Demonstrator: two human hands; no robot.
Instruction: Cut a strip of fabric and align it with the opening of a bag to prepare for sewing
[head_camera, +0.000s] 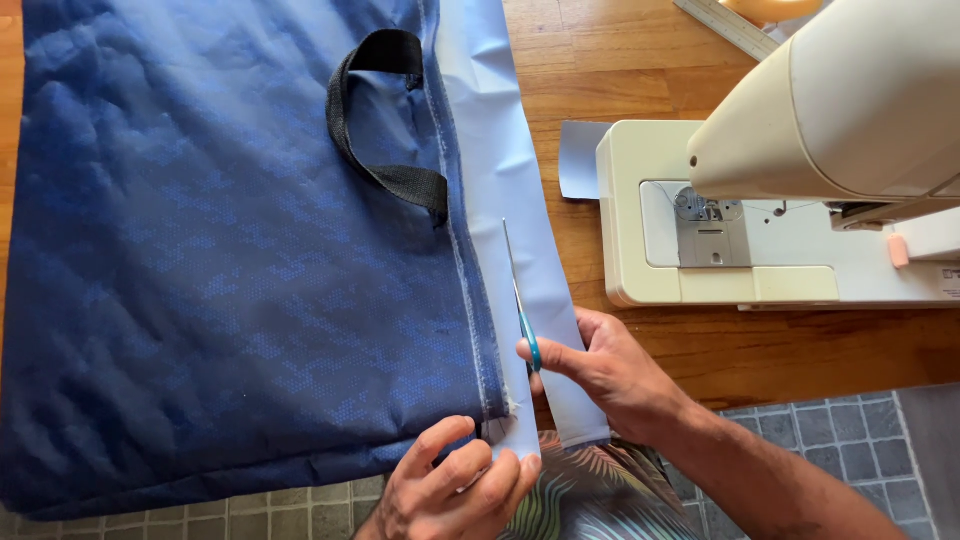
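The right hand clamps its grip on teal-handled scissors, blades along the pale blue fabric strip; the left hand pinches that strip's near end taut beside the dark blue quilted bag on the wooden counter.

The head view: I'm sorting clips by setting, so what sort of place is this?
Probably a home sewing corner: a sewing machine on a wooden table, blue fabric, scissors in the right hand.
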